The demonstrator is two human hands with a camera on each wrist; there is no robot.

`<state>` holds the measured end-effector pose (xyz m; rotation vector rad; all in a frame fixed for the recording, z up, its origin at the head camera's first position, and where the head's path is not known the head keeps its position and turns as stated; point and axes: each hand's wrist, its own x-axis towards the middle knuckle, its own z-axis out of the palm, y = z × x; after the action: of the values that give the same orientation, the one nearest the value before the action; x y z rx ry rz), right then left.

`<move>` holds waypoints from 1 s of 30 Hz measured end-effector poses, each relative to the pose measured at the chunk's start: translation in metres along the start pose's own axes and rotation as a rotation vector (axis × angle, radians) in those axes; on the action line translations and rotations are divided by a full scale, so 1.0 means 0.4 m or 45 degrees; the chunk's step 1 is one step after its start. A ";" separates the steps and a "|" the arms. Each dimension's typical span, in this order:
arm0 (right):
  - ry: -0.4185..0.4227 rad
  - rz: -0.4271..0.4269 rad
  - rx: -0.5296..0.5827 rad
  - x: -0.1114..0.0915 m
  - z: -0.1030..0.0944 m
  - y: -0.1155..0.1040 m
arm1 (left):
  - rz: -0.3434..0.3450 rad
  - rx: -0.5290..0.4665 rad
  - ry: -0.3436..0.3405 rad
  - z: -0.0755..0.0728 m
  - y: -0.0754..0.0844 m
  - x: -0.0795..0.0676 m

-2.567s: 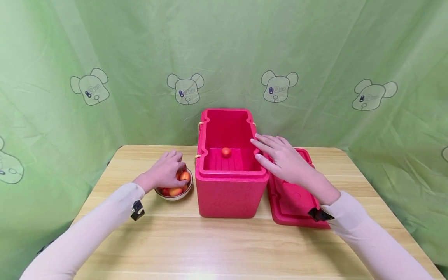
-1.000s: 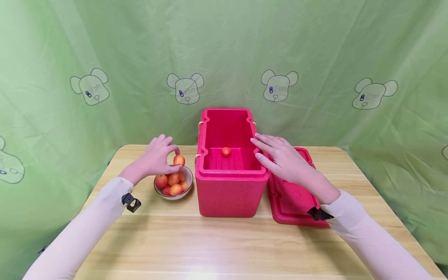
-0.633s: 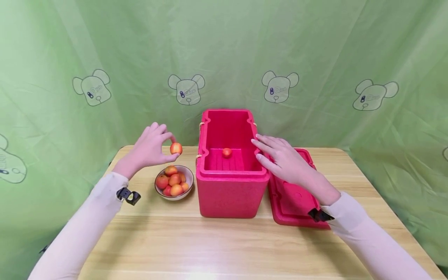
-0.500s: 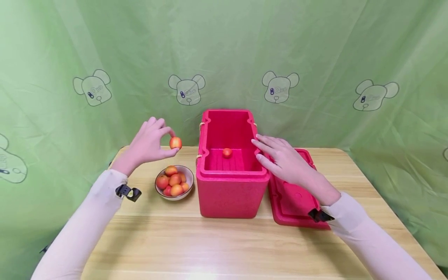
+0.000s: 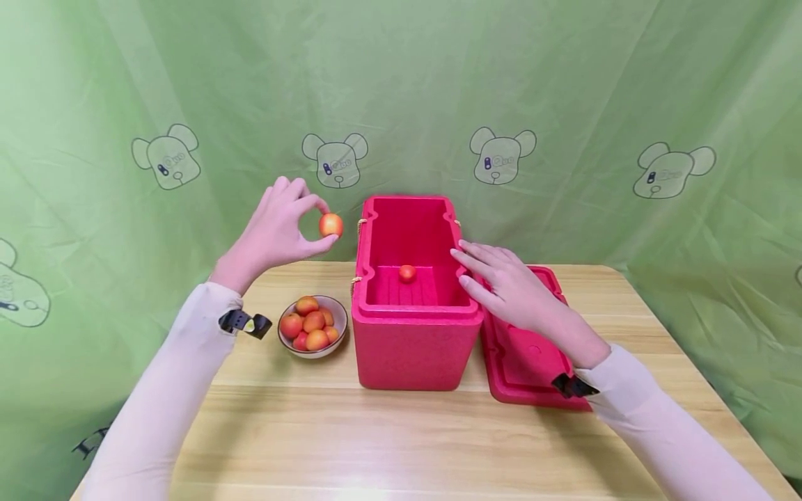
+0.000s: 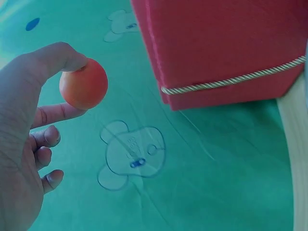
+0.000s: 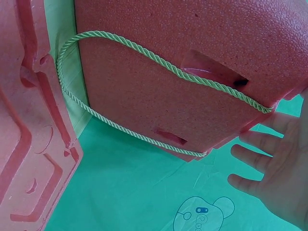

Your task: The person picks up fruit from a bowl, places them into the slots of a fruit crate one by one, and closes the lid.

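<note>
Between thumb and index finger, my left hand (image 5: 276, 226) pinches a small round orange-red fruit (image 5: 330, 225), raised above the bowl and left of the red foam box (image 5: 416, 355). The left wrist view shows the same fruit (image 6: 83, 83) at the fingertips, the other fingers loosely curled. A white bowl (image 5: 341, 320) with a dark rim holds several more such fruits. One fruit (image 5: 407, 273) lies on the floor of the lidless box. My right hand (image 5: 510, 282) rests its extended fingers on the box's right rim; the right wrist view shows them at that edge.
The red lid (image 5: 532, 355) lies on the wooden table (image 5: 301, 431) right of the box, partly under my right forearm. A twisted rope handle (image 7: 139, 48) hangs along the box's right side. Green curtain (image 5: 413, 90) with bear-head prints surrounds the table behind and at both sides.
My left hand has taken a fruit from the bowl, lifted it upward, and most recently moved it up and right toward the box. The right hand has stayed at the rim.
</note>
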<state>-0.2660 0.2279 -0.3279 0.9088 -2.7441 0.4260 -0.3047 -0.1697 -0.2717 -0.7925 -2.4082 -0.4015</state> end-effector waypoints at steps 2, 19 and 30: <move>0.000 0.001 -0.002 0.000 0.000 0.000 | 0.013 -0.010 0.023 -0.001 0.010 0.015; 0.010 0.002 0.014 -0.004 0.005 0.003 | 0.039 -0.078 0.050 0.027 0.078 0.100; 0.008 0.008 0.019 -0.005 0.005 0.004 | 0.127 -0.067 -0.044 0.082 0.115 0.117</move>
<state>-0.2656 0.2294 -0.3308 0.9010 -2.7422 0.4500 -0.3213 -0.0983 -0.2650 -0.9462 -2.3867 -0.4158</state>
